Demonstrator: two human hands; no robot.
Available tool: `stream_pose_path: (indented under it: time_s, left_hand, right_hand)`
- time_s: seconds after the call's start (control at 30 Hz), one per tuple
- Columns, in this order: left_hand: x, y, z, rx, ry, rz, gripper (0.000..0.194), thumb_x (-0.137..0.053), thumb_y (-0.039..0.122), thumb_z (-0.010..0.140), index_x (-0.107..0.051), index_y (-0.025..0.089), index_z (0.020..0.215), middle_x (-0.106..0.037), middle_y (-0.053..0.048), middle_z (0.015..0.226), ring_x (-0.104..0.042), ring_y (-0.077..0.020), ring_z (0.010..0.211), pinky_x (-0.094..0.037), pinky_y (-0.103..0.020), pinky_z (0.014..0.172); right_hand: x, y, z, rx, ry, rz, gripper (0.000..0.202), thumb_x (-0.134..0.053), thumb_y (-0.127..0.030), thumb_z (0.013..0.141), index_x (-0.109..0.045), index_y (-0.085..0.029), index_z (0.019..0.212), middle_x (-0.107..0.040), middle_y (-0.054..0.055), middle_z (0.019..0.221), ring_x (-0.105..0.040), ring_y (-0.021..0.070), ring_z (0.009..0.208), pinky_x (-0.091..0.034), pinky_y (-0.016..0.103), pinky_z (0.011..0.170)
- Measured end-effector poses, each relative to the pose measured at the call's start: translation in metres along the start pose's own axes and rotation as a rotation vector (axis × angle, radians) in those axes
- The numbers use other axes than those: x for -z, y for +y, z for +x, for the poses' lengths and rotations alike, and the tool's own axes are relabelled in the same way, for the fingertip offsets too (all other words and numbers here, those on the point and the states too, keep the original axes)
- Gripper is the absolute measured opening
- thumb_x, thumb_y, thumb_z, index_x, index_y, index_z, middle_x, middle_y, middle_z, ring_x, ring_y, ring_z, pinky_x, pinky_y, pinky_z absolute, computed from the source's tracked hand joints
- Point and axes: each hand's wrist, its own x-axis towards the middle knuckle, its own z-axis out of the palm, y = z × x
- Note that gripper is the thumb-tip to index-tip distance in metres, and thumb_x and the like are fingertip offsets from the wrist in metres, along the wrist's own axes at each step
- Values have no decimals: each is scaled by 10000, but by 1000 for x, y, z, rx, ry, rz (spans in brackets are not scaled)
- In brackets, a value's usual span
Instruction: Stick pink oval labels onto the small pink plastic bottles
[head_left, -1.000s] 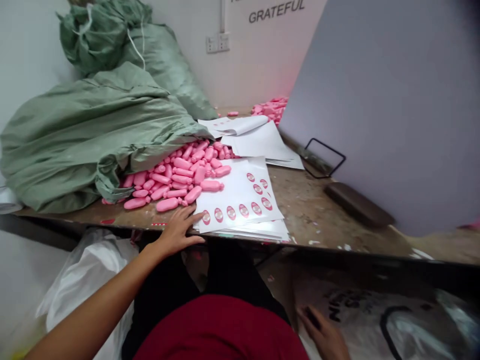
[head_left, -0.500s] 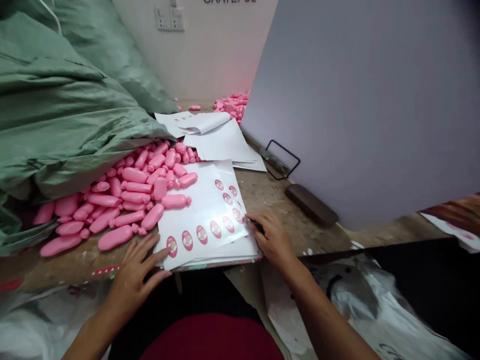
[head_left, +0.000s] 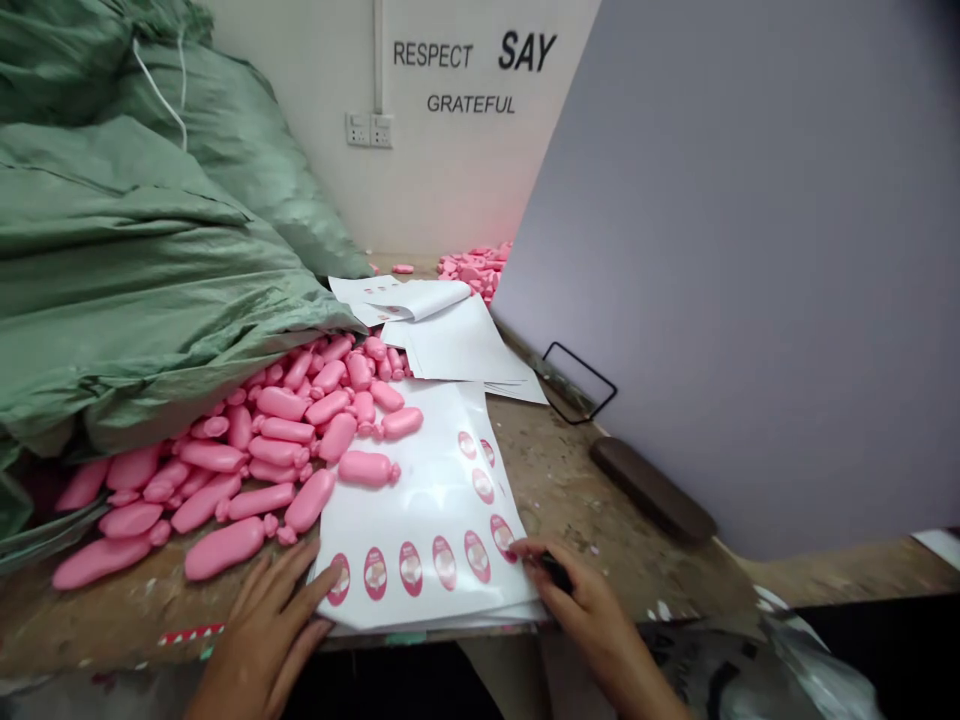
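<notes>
My left hand (head_left: 274, 615) lies with fingers apart at the lower left corner of a white sticker sheet (head_left: 405, 510), one fingertip on an oval pink sticker (head_left: 339, 578). At the sheet's right edge, my right hand (head_left: 574, 590) has its fingers closed round a small dark tool (head_left: 555, 572); its fingertips touch the corner by another oval sticker (head_left: 503, 537). The tool's tip is hidden. Ovals run along the sheet's front and right edges. A few pink sausage-shaped pieces (head_left: 365, 468) rest on the sheet's left part, beside a large pile of them.
Green sacks (head_left: 150, 260) bulge at the left over the pile. More white sheets (head_left: 457, 340) lie behind. On the right are a large grey panel (head_left: 720, 280), a black wire frame (head_left: 581, 385) and a dark brown long block (head_left: 652, 488). More pink pieces (head_left: 476, 268) lie at the back.
The view has tilted up, showing more wall. The right corner of the sheet has straightened, and my right fingertips are now at its corner sticker. My left hand stays at the left corner.
</notes>
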Motion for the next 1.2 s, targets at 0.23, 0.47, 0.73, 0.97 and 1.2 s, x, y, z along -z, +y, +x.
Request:
stream_pose_path:
  time_s: [0.23,0.47,0.73,0.97,1.2]
  left_hand:
    - [4,4,19,73,-91,55,429,-486,302,989,-570,374,1403,-639,-22,1404,-605,-236,1186,-460,-385,918]
    - [24,9,27,151,-279,-148,465,-522,395,978,-545,296,1432,-529,-109,1505,-488,-300,1335,-377,-507,1074]
    - [30,14,15,135,-305,-195,464,-487,389,999,-526,253,1440,-513,-141,1494,-438,-306,1399,-306,-573,1160]
    - [29,27,16,128,-243,-86,435,-448,314,1013,-528,227,1432,-533,-165,1468,-487,-325,1342,-344,-582,1123]
    - [46,4,68,272,-135,-54,313,-444,307,1016,-663,175,1196,-695,-117,1148,-628,-242,1052,-484,-395,913]
  right_hand:
    - [-4,-1,-1,0,7,-49,312,-509,-431,817,-761,-252,861,-797,96,933,-740,312,896,-577,441,816]
    - [-3,-2,8,-34,-112,-107,341,-534,-453,809,-762,-236,941,-781,76,928,-705,288,826,-550,412,764]
    - [-8,-2,7,-74,-49,-221,608,-522,-728,802,-774,-222,1026,-751,94,905,-645,242,673,-493,351,580]
    - [3,-7,16,-49,10,-436,706,-401,-810,820,-764,-237,1017,-761,144,903,-674,330,726,-486,426,599]
    - [-31,-66,23,105,-142,-164,546,-458,-692,873,-659,-263,1144,-736,78,844,-700,272,716,-525,374,628]
